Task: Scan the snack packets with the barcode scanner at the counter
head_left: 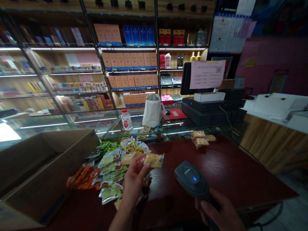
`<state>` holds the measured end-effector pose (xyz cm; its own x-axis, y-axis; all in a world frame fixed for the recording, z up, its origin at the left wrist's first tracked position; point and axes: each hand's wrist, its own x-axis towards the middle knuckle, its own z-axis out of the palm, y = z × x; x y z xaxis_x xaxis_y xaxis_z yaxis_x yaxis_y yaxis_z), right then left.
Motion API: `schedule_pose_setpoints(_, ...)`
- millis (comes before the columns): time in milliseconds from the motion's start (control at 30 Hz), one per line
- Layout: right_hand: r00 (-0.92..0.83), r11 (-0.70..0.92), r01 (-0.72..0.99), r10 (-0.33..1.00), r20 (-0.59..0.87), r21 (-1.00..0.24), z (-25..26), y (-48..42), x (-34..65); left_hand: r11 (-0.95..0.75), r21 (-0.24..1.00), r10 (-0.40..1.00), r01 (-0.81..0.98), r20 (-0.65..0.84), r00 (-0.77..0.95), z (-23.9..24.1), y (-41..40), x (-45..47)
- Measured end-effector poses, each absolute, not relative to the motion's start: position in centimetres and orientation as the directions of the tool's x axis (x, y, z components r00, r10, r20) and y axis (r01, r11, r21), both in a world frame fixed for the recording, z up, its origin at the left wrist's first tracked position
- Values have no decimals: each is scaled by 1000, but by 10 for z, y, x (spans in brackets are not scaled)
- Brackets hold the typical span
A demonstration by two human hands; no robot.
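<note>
My left hand (133,179) is raised over the dark red counter (228,173), its fingers pinched on a small clear packet of yellow snack (154,159). My right hand (220,213) grips the handle of a black barcode scanner (192,181), whose head with a blue light points toward the packet. Just below and left of my left hand lies a heap of green, orange and yellow snack packets (108,170).
An open cardboard box (45,166) stands at the left. Two snack packets (201,138) lie apart at the counter's far edge. Behind are a glass showcase with a bottle (126,119) and white bag (152,110), a till with monitor (207,96), and stocked shelves.
</note>
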<state>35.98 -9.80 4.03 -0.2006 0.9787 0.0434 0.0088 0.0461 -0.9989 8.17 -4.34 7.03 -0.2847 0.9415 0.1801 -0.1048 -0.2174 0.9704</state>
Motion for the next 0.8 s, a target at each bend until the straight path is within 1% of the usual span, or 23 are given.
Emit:
schedule_pose_setpoints(133,-257,29,28,966,21,-999,42,-99,359,-222,970,941,-98,187,-280,74,-45,85)
schedule_pose_setpoints(233,-224,22,12,974,19,-1000,47,-101,354,-208,973,941,-102,171,-292,74,-47,86)
schedule_pose_setpoints(467,-231,29,-3,973,28,-1000,57,-107,349,-233,967,929,-103,190,-316,74,-48,87)
schedule_pose_setpoints(633,-214,-12,5,977,-13,-1000,55,-109,351,-210,971,938,-113,167,-304,73,-49,88)
schedule_pose_setpoints(800,-235,-42,43,971,-51,-998,58,-112,348,-215,971,924,-108,167,-344,69,-52,89)
